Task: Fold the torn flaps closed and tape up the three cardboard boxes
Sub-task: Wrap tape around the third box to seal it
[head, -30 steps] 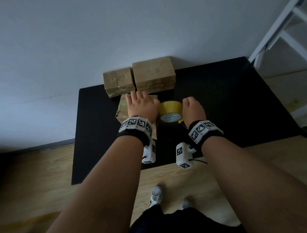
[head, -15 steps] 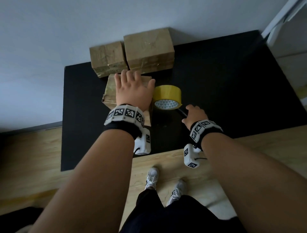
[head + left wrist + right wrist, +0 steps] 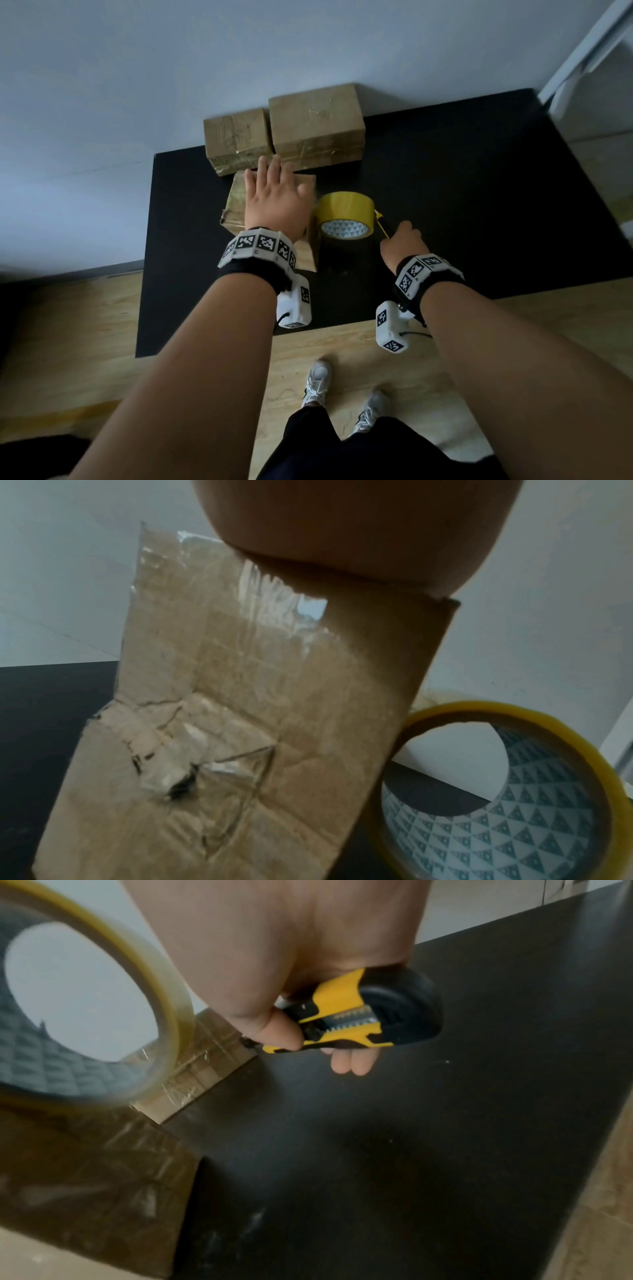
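Three cardboard boxes stand on the black table (image 3: 479, 192). A small taped box (image 3: 236, 137) and a larger taped box (image 3: 315, 123) sit against the wall. The near box (image 3: 236, 202) lies under my left hand (image 3: 274, 202), which presses flat on its top with straight fingers; its torn, taped side (image 3: 219, 723) faces the left wrist camera. A yellow tape roll (image 3: 344, 216) stands on edge beside that box. My right hand (image 3: 402, 240) grips a yellow-and-black utility knife (image 3: 359, 1015), just right of the roll.
The table's front edge (image 3: 342, 325) runs above a wooden floor (image 3: 85, 325) and my shoes (image 3: 317, 383). A white frame (image 3: 589, 48) stands at the far right. Bare black tabletop stretches to the right of the roll.
My right hand left the tape roll, drew back to the right and now holds the knife. My left hand stays flat on the near box.
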A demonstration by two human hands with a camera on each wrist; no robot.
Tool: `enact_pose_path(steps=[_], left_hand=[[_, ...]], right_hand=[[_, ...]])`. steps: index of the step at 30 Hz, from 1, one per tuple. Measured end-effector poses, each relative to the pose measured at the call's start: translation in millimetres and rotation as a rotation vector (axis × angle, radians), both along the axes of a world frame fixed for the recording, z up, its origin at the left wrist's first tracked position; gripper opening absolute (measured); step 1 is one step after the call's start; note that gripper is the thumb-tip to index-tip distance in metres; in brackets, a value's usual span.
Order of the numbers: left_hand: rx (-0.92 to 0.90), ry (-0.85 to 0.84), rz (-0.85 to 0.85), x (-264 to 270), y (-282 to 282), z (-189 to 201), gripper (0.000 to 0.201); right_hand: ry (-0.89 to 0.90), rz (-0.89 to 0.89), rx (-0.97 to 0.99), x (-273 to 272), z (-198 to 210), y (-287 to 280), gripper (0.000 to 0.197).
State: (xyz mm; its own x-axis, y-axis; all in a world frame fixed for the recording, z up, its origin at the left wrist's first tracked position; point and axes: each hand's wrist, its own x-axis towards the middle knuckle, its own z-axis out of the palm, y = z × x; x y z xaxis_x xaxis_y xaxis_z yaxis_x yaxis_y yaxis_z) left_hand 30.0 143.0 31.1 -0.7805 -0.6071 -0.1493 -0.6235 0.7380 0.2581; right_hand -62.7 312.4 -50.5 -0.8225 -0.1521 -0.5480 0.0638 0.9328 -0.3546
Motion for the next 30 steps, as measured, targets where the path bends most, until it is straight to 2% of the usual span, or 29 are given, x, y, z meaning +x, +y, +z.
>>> enact_pose_path(steps=[6, 8, 11, 15, 20, 26, 30], left_hand=[[0.100, 0.144, 0.004, 6, -7, 6, 0.061], [0.100, 0.129, -0.019, 8, -5, 9, 0.056], [0.096, 0.072, 0.044, 11, -5, 11, 0.051], [0.098, 0.068, 0.057, 19, -7, 11, 0.051], [0.045, 0.111, -0.119, 31, -4, 6, 0.047], [0.030, 0.048, -0.136, 28, -6, 4, 0.048], [0.033, 0.023, -0.129, 24, -7, 4, 0.048]], right_hand=[[0.029, -0.146, -0.244, 0, 37, -7, 0.045], [0.068, -0.140, -0.335, 4, 51, -9, 0.041], [0.089, -0.103, -0.452, 14, 73, -10, 0.035], [0.021, 0.060, -0.582, 32, 97, -11, 0.058], [-0.004, 0.233, -0.555, 51, 109, -16, 0.059], [-0.049, 0.329, -0.472, 60, 114, -23, 0.070], [-0.069, 0.356, -0.412, 56, 115, -24, 0.070]])
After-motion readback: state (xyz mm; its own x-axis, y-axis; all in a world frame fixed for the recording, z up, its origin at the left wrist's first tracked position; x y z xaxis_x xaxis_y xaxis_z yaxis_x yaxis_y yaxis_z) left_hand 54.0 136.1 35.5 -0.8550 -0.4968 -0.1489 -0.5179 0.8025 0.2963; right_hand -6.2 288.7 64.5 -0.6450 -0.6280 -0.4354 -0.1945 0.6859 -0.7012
